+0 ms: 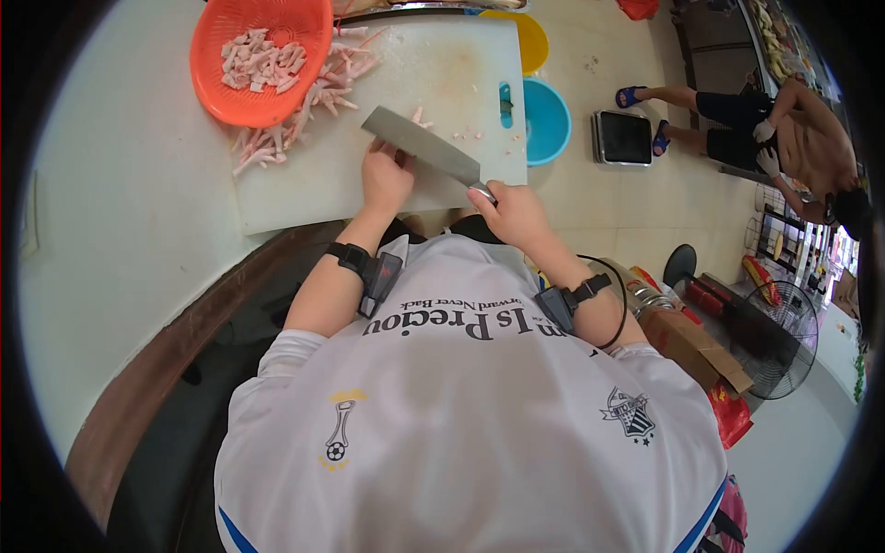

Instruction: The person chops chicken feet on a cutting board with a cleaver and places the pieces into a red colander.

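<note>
My right hand (514, 214) is closed round the handle of a cleaver (426, 147). Its broad blade slants up and left above the white cutting board (442, 55). My left hand (385, 181) is at the near side of the blade with curled fingers, their tips partly hidden by it. A chicken foot (419, 117) pokes out just beyond the blade; whether my left fingers hold it is hidden. Small cut bits (468, 135) lie right of it. A pile of chicken feet (323, 92) lies on the board's left, beside an orange-red basket (205, 55) containing cut pieces (263, 61).
A blue basin (548, 122) and a yellow basin (529, 41) are past the board's right edge. A black tray (623, 138) rests on the floor near another person (784, 129) wearing gloves. A fan (784, 341) and a cardboard box (687, 346) are at lower right.
</note>
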`<state>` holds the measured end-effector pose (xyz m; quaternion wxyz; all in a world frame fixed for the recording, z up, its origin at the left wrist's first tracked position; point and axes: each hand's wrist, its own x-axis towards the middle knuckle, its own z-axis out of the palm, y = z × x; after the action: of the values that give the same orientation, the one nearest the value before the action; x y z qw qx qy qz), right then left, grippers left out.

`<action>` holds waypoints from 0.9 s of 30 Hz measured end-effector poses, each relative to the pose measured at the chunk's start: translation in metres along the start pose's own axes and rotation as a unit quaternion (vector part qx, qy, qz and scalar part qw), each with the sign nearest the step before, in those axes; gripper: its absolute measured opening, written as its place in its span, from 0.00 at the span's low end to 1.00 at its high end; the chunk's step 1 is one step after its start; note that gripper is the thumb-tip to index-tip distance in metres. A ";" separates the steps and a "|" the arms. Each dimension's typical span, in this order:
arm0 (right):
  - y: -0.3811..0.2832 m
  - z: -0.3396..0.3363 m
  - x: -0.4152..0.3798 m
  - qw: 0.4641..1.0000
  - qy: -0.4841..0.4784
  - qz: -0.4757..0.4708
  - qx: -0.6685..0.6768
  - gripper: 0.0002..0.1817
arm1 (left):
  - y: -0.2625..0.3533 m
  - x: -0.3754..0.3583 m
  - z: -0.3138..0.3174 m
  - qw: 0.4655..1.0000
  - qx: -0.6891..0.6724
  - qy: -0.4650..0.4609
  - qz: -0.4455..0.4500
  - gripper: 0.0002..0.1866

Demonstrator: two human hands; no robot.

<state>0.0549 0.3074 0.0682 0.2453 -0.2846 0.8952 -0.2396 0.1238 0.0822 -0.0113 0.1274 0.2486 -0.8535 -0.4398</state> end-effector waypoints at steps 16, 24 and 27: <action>-0.003 0.001 0.002 0.995 -0.034 -0.015 -0.091 0.32 | -0.003 0.006 -0.012 0.995 -0.015 -0.028 0.099 0.28; -0.010 0.000 -0.002 0.994 -0.042 -0.009 -0.104 0.31 | -0.019 0.007 -0.011 0.994 0.036 -0.042 0.099 0.27; -0.014 0.000 -0.002 0.992 -0.038 -0.003 -0.122 0.31 | -0.024 0.008 -0.008 0.989 0.027 -0.034 0.138 0.28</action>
<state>0.0617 0.2988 0.0771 0.2419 -0.3238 0.9070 -0.1179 0.1280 0.0602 -0.0265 0.1509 0.1162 -0.8951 -0.4031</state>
